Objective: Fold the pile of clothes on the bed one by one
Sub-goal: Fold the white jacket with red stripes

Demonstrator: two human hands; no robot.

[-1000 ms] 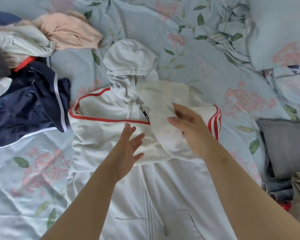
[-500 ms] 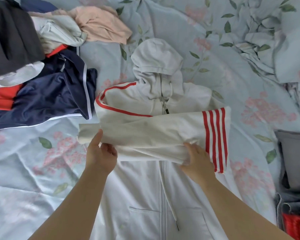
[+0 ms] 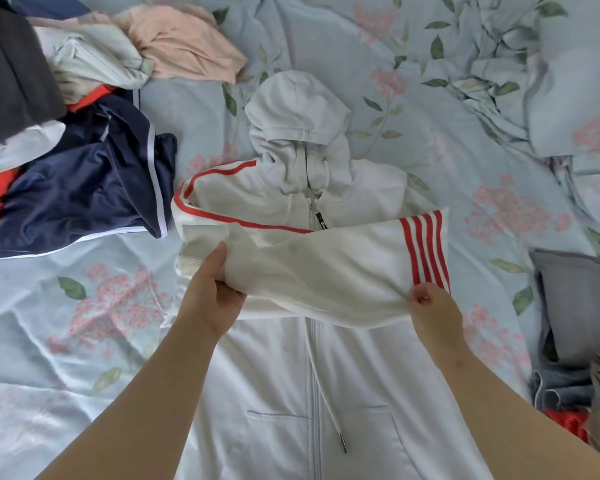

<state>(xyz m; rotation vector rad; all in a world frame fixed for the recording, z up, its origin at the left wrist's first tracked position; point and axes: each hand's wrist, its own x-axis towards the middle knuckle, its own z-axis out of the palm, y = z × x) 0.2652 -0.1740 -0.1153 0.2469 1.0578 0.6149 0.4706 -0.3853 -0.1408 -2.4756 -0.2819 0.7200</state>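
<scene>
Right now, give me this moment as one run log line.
step: folding hoodie, flat on bed | sleeve: across chest | left hand: grips cuff end | right hand: pinches sleeve near red stripes

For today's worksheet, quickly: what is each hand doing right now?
Left hand: grips the white hoodie's sleeve near its cuff.
Right hand: pinches the same sleeve beside the red stripes.

I read no legible text. The black zipper tab (image 3: 318, 219) of the white hoodie (image 3: 278, 368), frame centre, bears an unreadable mark.
</scene>
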